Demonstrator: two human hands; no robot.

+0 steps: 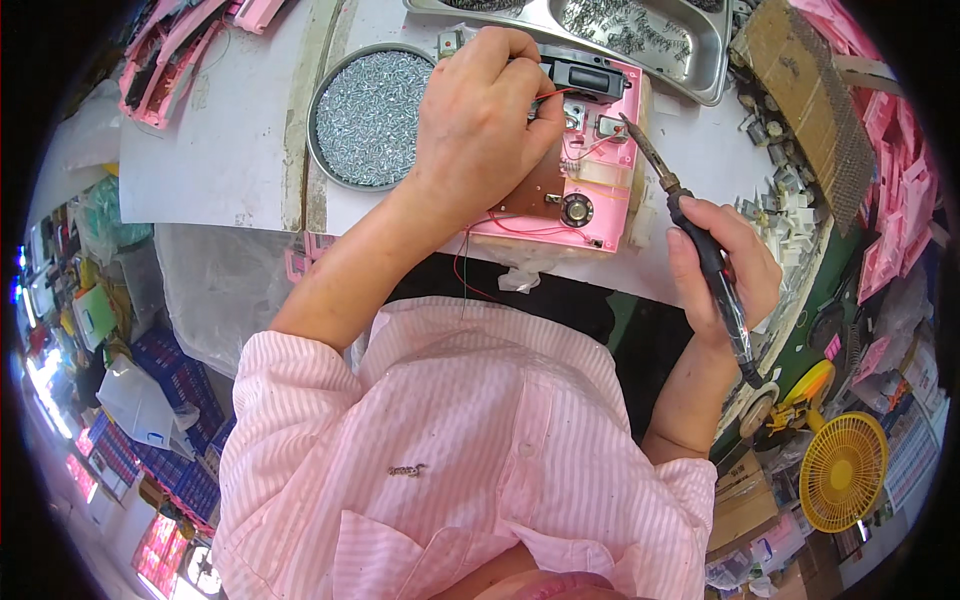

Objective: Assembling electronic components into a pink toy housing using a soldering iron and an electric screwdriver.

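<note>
My left hand is closed in a pinch over the left part of a pink plastic housing. A thin red wire runs out beside its fingertips; what they grip is hidden. In my right hand is a soldering iron, held by its dark handle. Its tip points up and left, close to a small metal part with wires on the housing; I cannot tell if they touch. The housing also bears a brown circuit board, a black box-like part and a round disc.
Left of the housing stands a round pan full of small silvery pieces. A metal tray with small springs lies behind. Several small metal parts and a cardboard piece lie at right. Pink plastic parts are piled far left.
</note>
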